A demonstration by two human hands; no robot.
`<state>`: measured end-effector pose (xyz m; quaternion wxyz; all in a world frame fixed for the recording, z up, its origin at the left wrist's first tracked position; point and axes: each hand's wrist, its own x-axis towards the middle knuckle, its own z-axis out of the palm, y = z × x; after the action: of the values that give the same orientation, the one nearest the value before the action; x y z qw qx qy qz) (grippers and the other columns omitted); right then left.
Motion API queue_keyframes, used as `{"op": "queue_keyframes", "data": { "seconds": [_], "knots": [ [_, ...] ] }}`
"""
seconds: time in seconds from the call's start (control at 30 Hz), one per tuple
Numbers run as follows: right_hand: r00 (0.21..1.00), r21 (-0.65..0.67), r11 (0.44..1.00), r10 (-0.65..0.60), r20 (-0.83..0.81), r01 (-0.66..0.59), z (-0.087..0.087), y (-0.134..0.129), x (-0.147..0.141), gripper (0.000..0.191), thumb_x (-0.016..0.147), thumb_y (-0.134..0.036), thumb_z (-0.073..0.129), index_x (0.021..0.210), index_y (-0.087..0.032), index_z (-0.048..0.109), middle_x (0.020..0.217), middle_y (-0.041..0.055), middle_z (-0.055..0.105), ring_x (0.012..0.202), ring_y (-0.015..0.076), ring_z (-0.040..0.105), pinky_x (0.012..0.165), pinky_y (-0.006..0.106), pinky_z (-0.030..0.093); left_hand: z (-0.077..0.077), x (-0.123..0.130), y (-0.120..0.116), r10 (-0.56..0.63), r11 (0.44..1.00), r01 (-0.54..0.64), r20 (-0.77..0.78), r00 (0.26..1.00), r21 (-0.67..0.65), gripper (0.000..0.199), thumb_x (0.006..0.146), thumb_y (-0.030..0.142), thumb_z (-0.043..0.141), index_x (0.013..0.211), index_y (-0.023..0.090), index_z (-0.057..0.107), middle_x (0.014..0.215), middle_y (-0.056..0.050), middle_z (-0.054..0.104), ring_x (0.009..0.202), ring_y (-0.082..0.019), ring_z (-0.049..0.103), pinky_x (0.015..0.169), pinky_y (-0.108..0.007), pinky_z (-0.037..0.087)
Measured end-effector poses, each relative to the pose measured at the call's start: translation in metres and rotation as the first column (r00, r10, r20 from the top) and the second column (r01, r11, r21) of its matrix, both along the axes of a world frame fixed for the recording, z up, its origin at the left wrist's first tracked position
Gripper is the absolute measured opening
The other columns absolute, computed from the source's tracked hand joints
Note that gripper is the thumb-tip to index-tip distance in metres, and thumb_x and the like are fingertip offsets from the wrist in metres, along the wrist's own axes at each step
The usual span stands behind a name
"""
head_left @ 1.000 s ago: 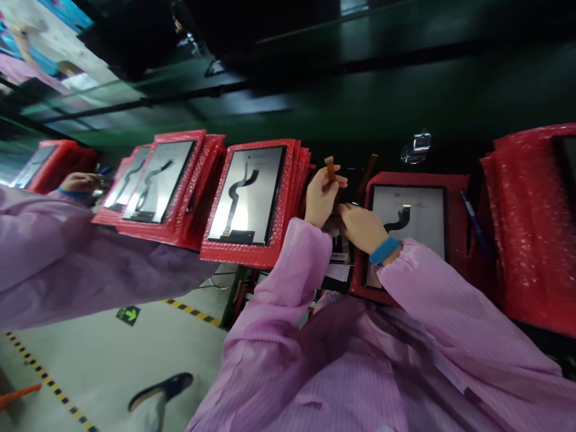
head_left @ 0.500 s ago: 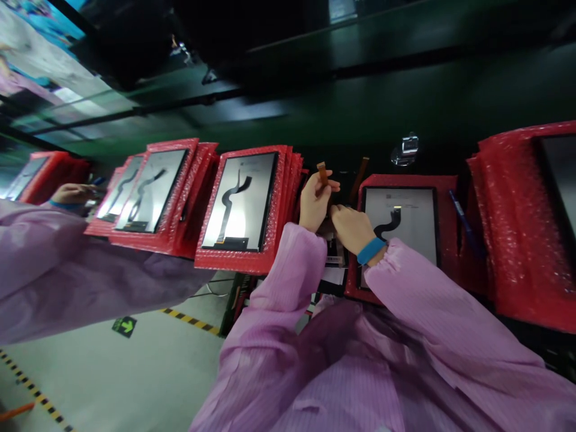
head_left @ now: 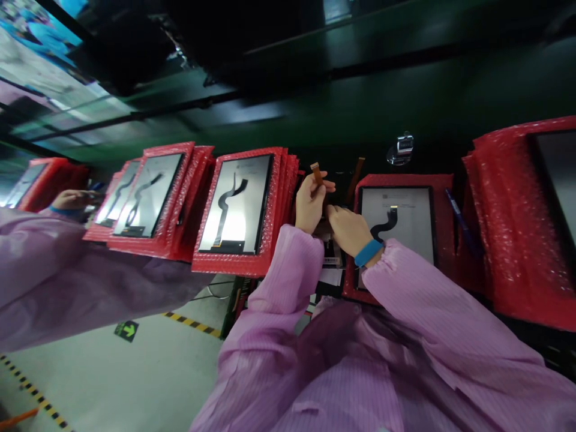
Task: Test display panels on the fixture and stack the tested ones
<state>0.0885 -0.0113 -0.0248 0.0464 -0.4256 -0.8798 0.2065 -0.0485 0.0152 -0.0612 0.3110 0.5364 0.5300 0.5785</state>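
A flat amber ribbon cable [head_left: 317, 174] pokes up, slightly tilted, its lower end hidden.
A glossy rectangular silver panel [head_left: 249, 198] tops dimpled red bubble-wrap sheets [head_left: 243, 266]; the left hand [head_left: 308, 207] pinches the cable; the right hand [head_left: 348, 231] curls close by, its hold hidden; whether anything is joined, I cannot tell; beyond lies a grey panel [head_left: 407, 231] with curved black ribbon [head_left: 382, 228].

Blue pen [head_left: 462, 221]: 1 | visible display panels [head_left: 236, 204]: 6, 5 lie left of pen, 1 right | orange ribbon ends [head_left: 317, 174]: 2, left of pen | hands [head_left: 310, 203]: 3, left of pen, 1 is a co-worker's | blue wristbands [head_left: 369, 253]: 2, left of pen | green arrow sign [head_left: 126, 330]: 1, left of pen
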Motion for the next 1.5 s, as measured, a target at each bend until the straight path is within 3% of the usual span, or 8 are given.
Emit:
{"op": "queue_keyframes", "data": {
  "seconds": [0.23, 0.57, 0.67, 0.77, 0.87, 0.97, 1.1, 1.5],
  "knots": [
    [0.912, -0.119, 0.953, -0.3, -0.28, 0.277, -0.013, 0.012, 0.006, 0.028, 0.095, -0.017, 0.049, 0.123, -0.012, 0.053, 0.121, 0.0156, 0.065, 0.103, 0.0263, 0.066, 0.086, 0.038, 0.051, 0.003, -0.002, -0.002, -0.022, 0.994, 0.023, -0.009, 1.0, 0.109, 0.022, 0.095, 0.03, 0.057, 0.115, 0.021, 0.054, 0.093, -0.002, 0.072, 0.082, -0.013, 0.072, 0.084, -0.029, 0.057],
    [0.961, -0.159, 0.971, -0.205, -0.186, 0.176, -0.02, 0.033, 0.0, 0.025, 0.095, -0.032, 0.055, 0.108, -0.022, 0.075, 0.103, 0.0098, 0.077, 0.098, 0.0267, 0.07, 0.082, 0.035, 0.05, -0.007, -0.007, 0.008, -0.054, 0.997, 0.056, -0.025, 0.998, 0.059, 0.027, 0.095, 0.021, 0.049, 0.122, 0.019, 0.049, 0.101, -0.006, 0.073, 0.092, -0.015, 0.072, 0.092, -0.033, 0.056],
    [0.963, -0.154, 0.97, -0.213, -0.167, 0.187, -0.021, 0.034, -0.003, 0.025, 0.095, -0.033, 0.055, 0.106, -0.024, 0.076, 0.104, 0.0086, 0.077, 0.099, 0.0251, 0.071, 0.081, 0.032, 0.05, -0.008, -0.007, -0.005, 0.061, 0.997, -0.053, -0.128, 0.99, 0.064, 0.033, 0.095, 0.019, 0.047, 0.128, 0.018, 0.046, 0.116, -0.011, 0.069, 0.108, -0.018, 0.069, 0.099, -0.036, 0.054],
    [0.963, -0.143, 0.969, -0.223, -0.152, 0.201, -0.022, 0.034, -0.003, 0.026, 0.095, -0.033, 0.055, 0.107, -0.024, 0.076, 0.104, 0.0076, 0.077, 0.099, 0.0233, 0.07, 0.081, 0.03, 0.05, -0.012, 0.002, -0.044, 0.22, 0.975, -0.194, -0.37, 0.903, 0.107, 0.041, 0.096, 0.02, 0.044, 0.137, 0.018, 0.044, 0.134, -0.016, 0.059, 0.125, -0.022, 0.059, 0.105, -0.041, 0.051],
    [0.963, -0.137, 0.968, -0.23, -0.14, 0.211, -0.022, 0.034, -0.003, 0.026, 0.095, -0.034, 0.054, 0.105, -0.024, 0.076, 0.102, 0.0062, 0.078, 0.097, 0.0216, 0.071, 0.08, 0.029, 0.049, -0.026, 0.017, -0.088, 0.248, 0.968, -0.217, -0.637, 0.73, 0.128, 0.044, 0.096, 0.02, 0.044, 0.14, 0.015, 0.044, 0.14, -0.019, 0.051, 0.137, -0.027, 0.047, 0.116, -0.05, 0.04],
    [0.962, -0.13, 0.966, -0.24, -0.132, 0.224, -0.023, 0.034, -0.005, 0.027, 0.095, -0.034, 0.053, 0.102, -0.024, 0.077, 0.102, 0.0062, 0.078, 0.097, 0.0215, 0.071, 0.081, 0.029, 0.049, -0.043, 0.026, -0.11, 0.238, 0.968, -0.222, -0.729, 0.642, 0.12, 0.041, 0.098, 0.018, 0.039, 0.139, 0.013, 0.045, 0.142, -0.02, 0.047, 0.14, -0.028, 0.043, 0.118, -0.051, 0.039],
    [0.96, -0.127, 0.964, -0.25, -0.125, 0.235, -0.023, 0.034, -0.006, 0.027, 0.094, -0.034, 0.053, 0.102, -0.023, 0.077, 0.103, 0.0067, 0.078, 0.1, 0.0231, 0.071, 0.08, 0.03, 0.049, -0.053, 0.027, -0.109, 0.266, 0.96, -0.235, -0.748, 0.608, 0.15, 0.039, 0.1, 0.021, 0.039, 0.136, 0.011, 0.048, 0.144, -0.021, 0.044, 0.14, -0.028, 0.043, 0.116, -0.049, 0.042],
    [0.957, -0.129, 0.963, -0.254, -0.14, 0.237, -0.02, 0.032, -0.005, 0.027, 0.094, -0.033, 0.053, 0.102, -0.024, 0.076, 0.104, 0.0067, 0.078, 0.101, 0.0234, 0.071, 0.082, 0.03, 0.05, -0.052, 0.027, -0.108, 0.267, 0.959, -0.231, -0.797, 0.542, 0.164, 0.041, 0.096, 0.012, 0.038, 0.134, 0.008, 0.051, 0.148, -0.025, 0.038, 0.148, -0.032, 0.032, 0.119, -0.054, 0.036]
  ]
}}
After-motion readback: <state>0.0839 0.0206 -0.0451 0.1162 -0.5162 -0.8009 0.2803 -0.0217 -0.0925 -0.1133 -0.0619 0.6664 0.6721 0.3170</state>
